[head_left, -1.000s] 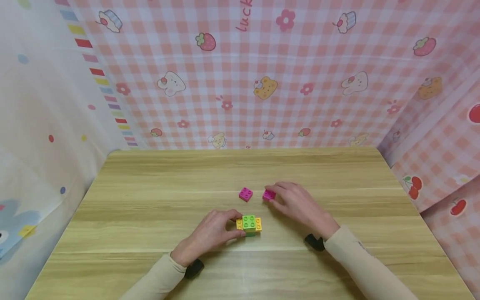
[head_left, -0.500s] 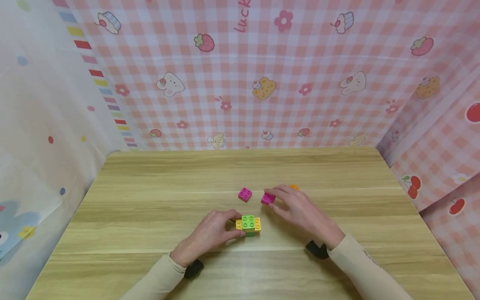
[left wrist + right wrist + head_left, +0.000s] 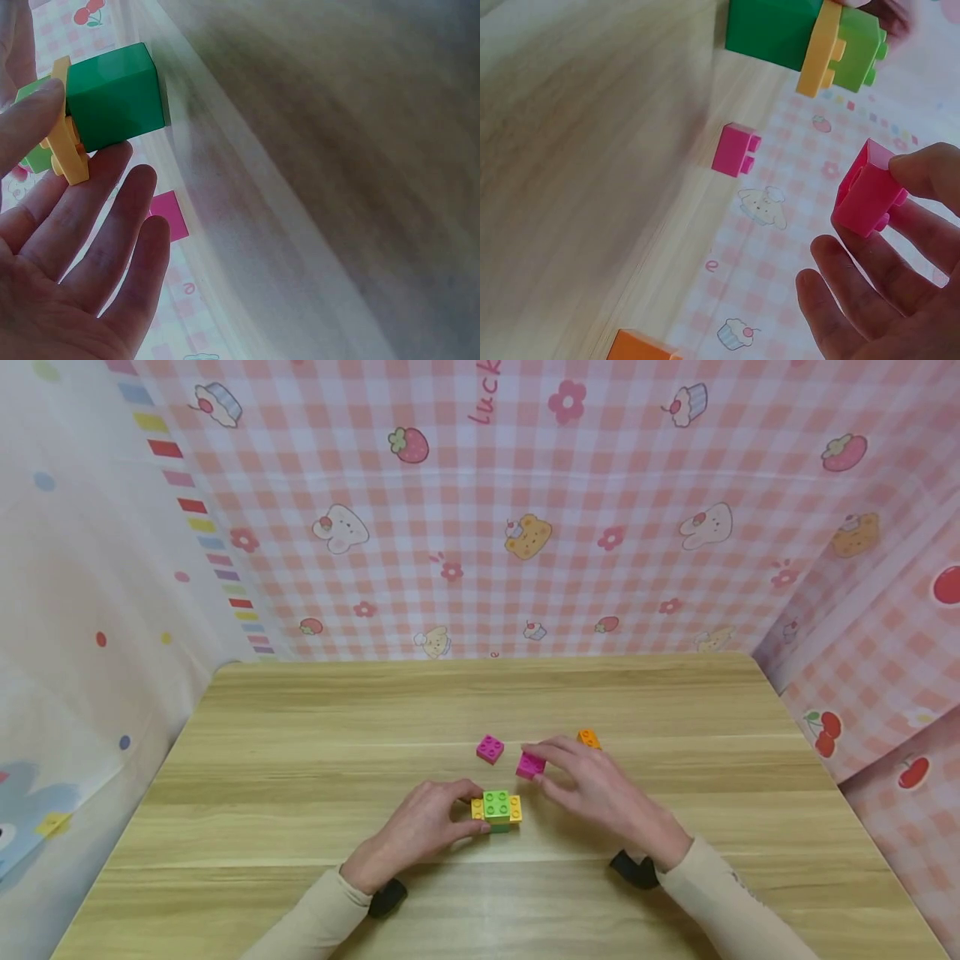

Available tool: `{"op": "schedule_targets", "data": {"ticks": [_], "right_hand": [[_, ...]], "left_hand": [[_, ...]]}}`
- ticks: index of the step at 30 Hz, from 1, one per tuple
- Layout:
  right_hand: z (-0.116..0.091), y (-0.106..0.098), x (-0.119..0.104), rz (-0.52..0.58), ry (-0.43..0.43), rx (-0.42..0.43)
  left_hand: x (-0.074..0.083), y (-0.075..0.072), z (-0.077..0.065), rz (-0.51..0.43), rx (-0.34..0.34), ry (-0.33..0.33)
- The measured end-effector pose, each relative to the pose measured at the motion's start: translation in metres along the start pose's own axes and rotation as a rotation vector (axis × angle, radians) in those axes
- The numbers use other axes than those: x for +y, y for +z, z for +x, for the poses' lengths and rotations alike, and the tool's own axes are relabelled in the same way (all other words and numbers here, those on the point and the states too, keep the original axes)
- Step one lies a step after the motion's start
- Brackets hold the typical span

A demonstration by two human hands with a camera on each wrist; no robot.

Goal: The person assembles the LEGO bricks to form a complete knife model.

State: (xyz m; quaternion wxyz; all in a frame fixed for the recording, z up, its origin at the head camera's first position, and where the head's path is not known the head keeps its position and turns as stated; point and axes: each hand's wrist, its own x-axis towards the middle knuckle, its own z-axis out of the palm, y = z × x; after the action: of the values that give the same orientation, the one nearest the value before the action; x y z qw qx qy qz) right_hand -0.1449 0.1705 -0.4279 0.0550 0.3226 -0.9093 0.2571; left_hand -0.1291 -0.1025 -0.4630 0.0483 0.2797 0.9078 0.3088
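My left hand [image 3: 420, 822] grips a small stack of toy building bricks by its yellow layer, thumb on one side and fingers on the other. The stack has a dark green brick [image 3: 116, 97] at the bottom, a flat yellow brick [image 3: 71, 154] across the middle and a light green brick [image 3: 497, 803] on top. Between thumb and fingers, my right hand [image 3: 600, 785] pinches a pink brick [image 3: 870, 191], lifted off the table with its hollow underside partly showing in the right wrist view. The pink brick is to the right of the stack and a little behind it.
A second pink brick [image 3: 491, 748] lies on the wooden table [image 3: 337, 710] behind the stack. An orange brick [image 3: 588, 739] sits behind my right hand, partly covered by it. A pink checked cloth [image 3: 480, 527] hangs at the table's far edge.
My right hand has lifted the pink brick and brought it slightly nearer and leftward, uncovering the orange brick behind. My left hand and the stack have stayed in place.
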Motion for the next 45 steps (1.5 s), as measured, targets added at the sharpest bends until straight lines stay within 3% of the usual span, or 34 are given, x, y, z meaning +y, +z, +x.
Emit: {"op": "schedule_targets", "data": {"ticks": [21,30,45], "right_hand": [[-0.003,0.003,-0.014,0.06,-0.095,0.023],[-0.001,0.004,-0.021,0.14,-0.093,-0.024],[0.001,0.01,-0.027,0.092,-0.147,-0.05]], "left_hand": [[0.0,0.0,0.0,-0.009,0.002,0.005],[0.0,0.0,0.0,-0.014,0.003,0.011],[-0.001,0.0,0.0,-0.001,0.014,0.027]]}}
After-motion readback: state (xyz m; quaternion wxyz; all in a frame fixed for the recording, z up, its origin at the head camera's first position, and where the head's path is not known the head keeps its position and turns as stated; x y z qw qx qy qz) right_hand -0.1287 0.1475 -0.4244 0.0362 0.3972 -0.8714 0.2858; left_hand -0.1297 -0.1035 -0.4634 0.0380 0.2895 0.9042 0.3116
